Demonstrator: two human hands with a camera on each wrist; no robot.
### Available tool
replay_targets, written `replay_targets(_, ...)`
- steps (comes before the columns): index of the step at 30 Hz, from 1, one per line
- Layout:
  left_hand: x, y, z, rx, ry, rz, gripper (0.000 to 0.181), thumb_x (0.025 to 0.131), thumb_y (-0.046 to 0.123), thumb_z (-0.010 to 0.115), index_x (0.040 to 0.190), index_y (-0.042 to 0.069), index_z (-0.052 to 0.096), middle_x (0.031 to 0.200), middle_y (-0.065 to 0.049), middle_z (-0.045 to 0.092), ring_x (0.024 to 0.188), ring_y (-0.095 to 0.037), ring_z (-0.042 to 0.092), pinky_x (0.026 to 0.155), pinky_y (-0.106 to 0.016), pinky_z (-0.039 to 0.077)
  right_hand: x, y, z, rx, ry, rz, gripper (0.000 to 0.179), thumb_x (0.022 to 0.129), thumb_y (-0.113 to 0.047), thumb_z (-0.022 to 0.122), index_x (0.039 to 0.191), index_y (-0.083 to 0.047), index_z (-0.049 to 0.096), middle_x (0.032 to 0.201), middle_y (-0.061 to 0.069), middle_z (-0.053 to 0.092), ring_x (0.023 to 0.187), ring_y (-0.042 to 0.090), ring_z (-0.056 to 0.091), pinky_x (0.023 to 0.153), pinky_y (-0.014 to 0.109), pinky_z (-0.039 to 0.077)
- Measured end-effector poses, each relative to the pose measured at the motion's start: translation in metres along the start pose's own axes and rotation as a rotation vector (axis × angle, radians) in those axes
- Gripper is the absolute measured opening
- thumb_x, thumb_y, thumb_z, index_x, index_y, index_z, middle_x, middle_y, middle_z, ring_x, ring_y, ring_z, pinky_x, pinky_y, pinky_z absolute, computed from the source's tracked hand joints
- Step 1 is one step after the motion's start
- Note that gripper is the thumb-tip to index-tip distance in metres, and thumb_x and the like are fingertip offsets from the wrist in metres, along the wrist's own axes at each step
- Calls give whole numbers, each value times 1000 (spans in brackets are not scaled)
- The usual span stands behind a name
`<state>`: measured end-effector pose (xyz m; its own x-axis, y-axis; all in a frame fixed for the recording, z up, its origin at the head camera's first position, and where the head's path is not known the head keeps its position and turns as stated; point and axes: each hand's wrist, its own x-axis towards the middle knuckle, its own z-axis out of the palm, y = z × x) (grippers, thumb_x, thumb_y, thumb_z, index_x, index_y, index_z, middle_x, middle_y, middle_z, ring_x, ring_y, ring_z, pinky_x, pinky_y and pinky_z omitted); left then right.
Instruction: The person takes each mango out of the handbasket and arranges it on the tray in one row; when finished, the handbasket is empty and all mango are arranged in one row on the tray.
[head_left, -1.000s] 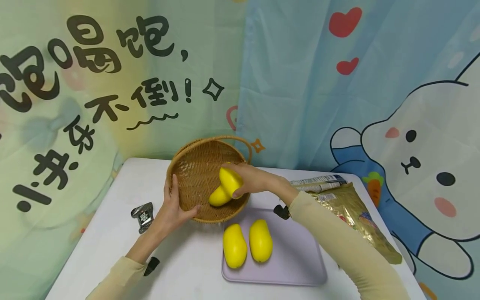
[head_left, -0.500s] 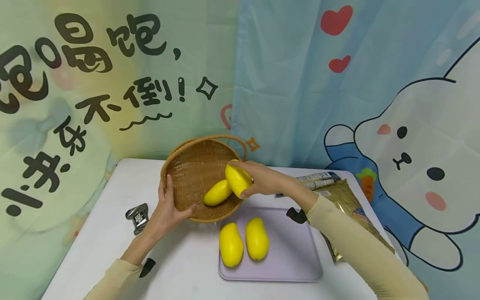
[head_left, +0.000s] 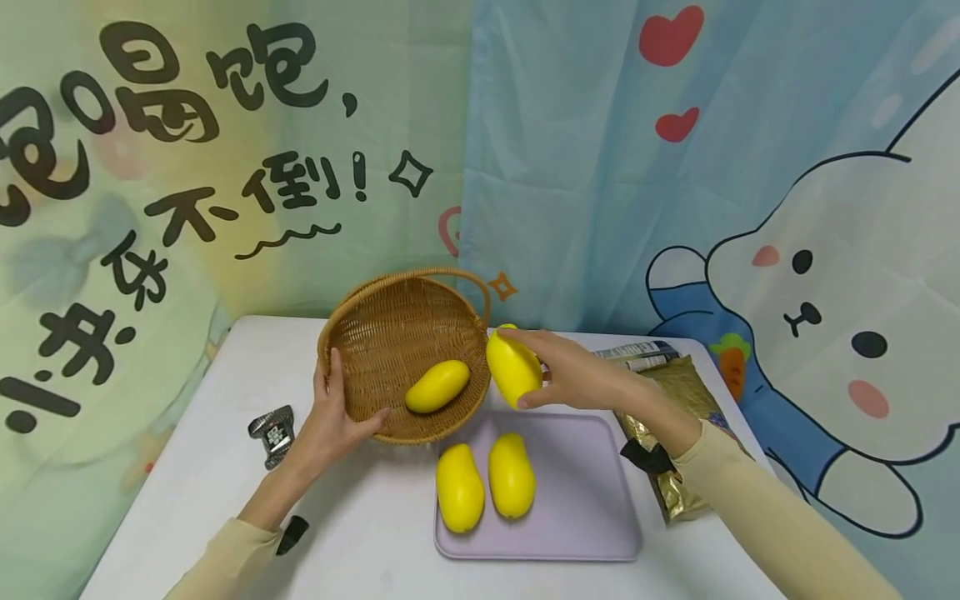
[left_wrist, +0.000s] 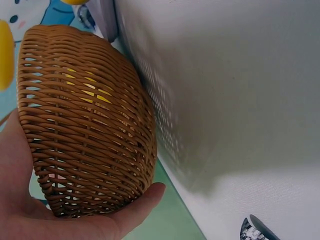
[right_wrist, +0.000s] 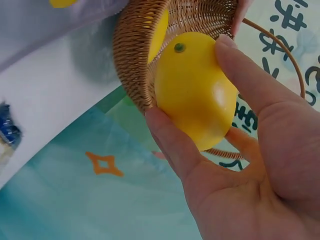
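Note:
My left hand (head_left: pixel 341 421) grips the left side of a brown wicker basket (head_left: pixel 386 333), tilted so its mouth faces me. Inside the basket lies one yellow mango (head_left: pixel 437 387). Just right of the basket's rim, my right hand (head_left: pixel 581 373) holds another yellow mango (head_left: pixel 513 367) between thumb and fingers. In the right wrist view the stem end of this held mango (right_wrist: pixel 192 95) shows, with the basket's woven side (right_wrist: pixel 132 55) close behind. Two more mangoes, a left one (head_left: pixel 460 487) and a right one (head_left: pixel 512 475), lie side by side on a pale purple tray (head_left: pixel 577 508).
A small dark wrapped packet (head_left: pixel 273 435) lies on the white table (head_left: pixel 187 500), left of the left hand. Gold foil packaging (head_left: pixel 682 492) and a silver-blue pack (head_left: pixel 641 354) lie at the right, partly behind the right arm. A printed curtain (head_left: pixel 555 167) hangs behind the table.
My right hand has moved right with the mango, out of the basket's mouth and past its rim. The left hand still holds the basket tilted, and the other mango stays inside.

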<state>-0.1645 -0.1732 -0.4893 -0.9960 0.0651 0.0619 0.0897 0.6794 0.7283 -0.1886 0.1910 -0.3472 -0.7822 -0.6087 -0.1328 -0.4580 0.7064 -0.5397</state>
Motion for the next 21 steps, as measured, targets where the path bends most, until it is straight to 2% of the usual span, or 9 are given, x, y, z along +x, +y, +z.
replay_targets(5,0,-1,1,4,1,0,126,86,46,78,161,14,-19,165,-31,-14,124,-62,51,94,-60,54,-22,16,6,15,34,51,96,85,-32,84,161,-16,28,156,16,42,123,29,55,99,46,54)
replay_targets(12,-1,-2,1,5,11,3,126,87,49,76,161,14,-20,165,-32,-13,123,-61,52,93,-58,54,-44,50,27,167,54,121,97,84,-26,84,161,-13,27,162,17,33,133,38,52,99,44,55)
replay_targets(16,-1,-3,1,5,8,-2,126,87,51,76,160,15,-20,165,-31,-14,121,-61,53,91,-58,55,-55,66,42,229,54,157,97,84,-28,85,161,-16,27,162,17,33,130,40,55,100,46,54)
replay_targets(21,-2,-3,1,6,2,-4,126,87,50,76,160,17,-21,165,-31,-15,117,-61,55,88,-57,57,-66,79,65,280,27,200,96,83,-33,85,160,-17,29,153,18,45,124,38,59,97,47,55)
